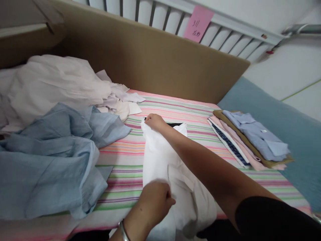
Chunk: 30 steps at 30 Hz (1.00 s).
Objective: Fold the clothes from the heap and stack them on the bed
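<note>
A white shirt lies lengthwise on the striped bed sheet, partly folded into a narrow strip. My right hand reaches across to its far end and pinches the top corner. My left hand, with a metal bangle on the wrist, grips the shirt's near left edge with fingers closed. A dark bit of cloth shows under the shirt's far end.
A loose heap of white garments and light blue shirts fills the left. A neat stack of folded shirts sits at the right near a blue cover. A brown headboard stands behind, with a pink note above.
</note>
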Motion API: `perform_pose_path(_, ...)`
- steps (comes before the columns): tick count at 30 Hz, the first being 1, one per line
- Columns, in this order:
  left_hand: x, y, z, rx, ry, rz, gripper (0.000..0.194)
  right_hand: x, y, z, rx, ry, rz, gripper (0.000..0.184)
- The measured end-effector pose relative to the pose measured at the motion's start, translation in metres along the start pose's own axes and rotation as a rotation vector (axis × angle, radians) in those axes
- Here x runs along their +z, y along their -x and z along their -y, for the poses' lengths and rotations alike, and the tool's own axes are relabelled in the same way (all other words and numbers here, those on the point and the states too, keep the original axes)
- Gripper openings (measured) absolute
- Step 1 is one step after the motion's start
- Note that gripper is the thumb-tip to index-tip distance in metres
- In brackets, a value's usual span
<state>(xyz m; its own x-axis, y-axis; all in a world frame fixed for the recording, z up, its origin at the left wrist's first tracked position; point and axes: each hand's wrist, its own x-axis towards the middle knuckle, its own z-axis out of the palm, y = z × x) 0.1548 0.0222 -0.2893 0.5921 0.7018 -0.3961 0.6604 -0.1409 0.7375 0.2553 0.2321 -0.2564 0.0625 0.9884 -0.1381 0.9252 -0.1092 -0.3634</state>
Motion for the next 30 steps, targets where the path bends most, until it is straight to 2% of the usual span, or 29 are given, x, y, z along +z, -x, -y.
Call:
perform_pose_path(5,-0.002,-0.002,-0.001,0.025,0.026,-0.008,0.017,-0.03,0.005,-0.007,-0.001,-0.125,-0.198,0.018)
perform_pose_path(10,-0.003,-0.001,-0.004,0.026,0.036,-0.028,0.02,-0.048,0.021,-0.015,-0.029,-0.155,-0.18,0.018)
perform_pose_path(13,-0.002,0.0,-0.004,0.033,0.045,-0.041,0.02,-0.044,0.028,-0.013,-0.042,-0.112,-0.117,0.019)
perform_pose_path(16,0.0,0.002,-0.001,0.042,0.064,-0.056,0.02,-0.032,0.027,-0.003,-0.082,0.029,-0.051,0.023)
perform_pose_path(21,0.001,0.005,0.001,0.026,0.064,-0.034,0.016,-0.008,0.013,0.025,-0.138,0.202,0.005,0.032)
perform_pose_path(24,0.0,0.003,-0.001,0.028,0.026,-0.031,0.017,0.001,0.004,0.036,-0.109,0.306,0.044,0.033)
perform_pose_path(30,0.001,-0.002,0.001,0.04,-0.056,-0.038,0.019,-0.007,-0.008,0.023,0.021,0.397,0.079,0.024)
